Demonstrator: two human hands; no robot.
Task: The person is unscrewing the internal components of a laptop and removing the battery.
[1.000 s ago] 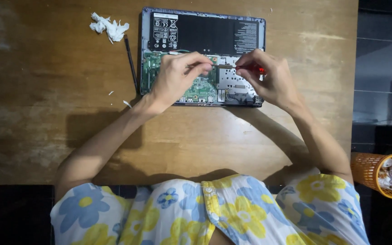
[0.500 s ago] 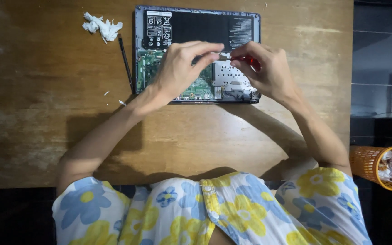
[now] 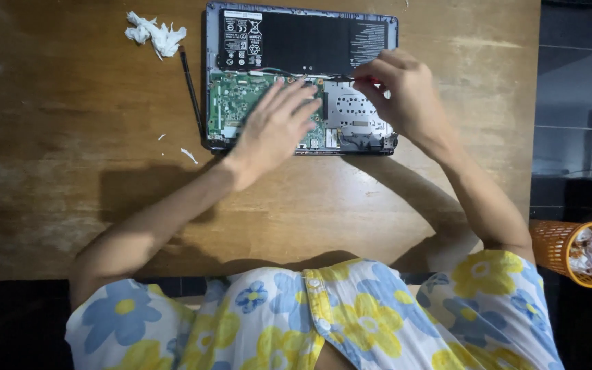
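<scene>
An opened laptop (image 3: 371, 34) lies bottom-up on the wooden table (image 3: 70, 151), showing a black battery, a green circuit board (image 3: 231, 103) and a silver metal plate (image 3: 354, 113). My left hand (image 3: 275, 130) lies flat and blurred over the green board, fingers spread, holding nothing. My right hand (image 3: 402, 92) is over the upper right of the metal plate, fingers pinched on a thin screwdriver (image 3: 363, 79) with a red handle, its tip pointing left near the battery's lower edge.
A crumpled white tissue (image 3: 153, 33) lies at the top left, with a thin black stick (image 3: 190, 89) beside the laptop's left edge and small white scraps (image 3: 188, 155) below. An orange wastebasket (image 3: 570, 250) with paper stands on the dark floor at right.
My left hand has left the pinch beside my right hand and spread flat over the green board. My right hand shifted a little up and right with the screwdriver.
</scene>
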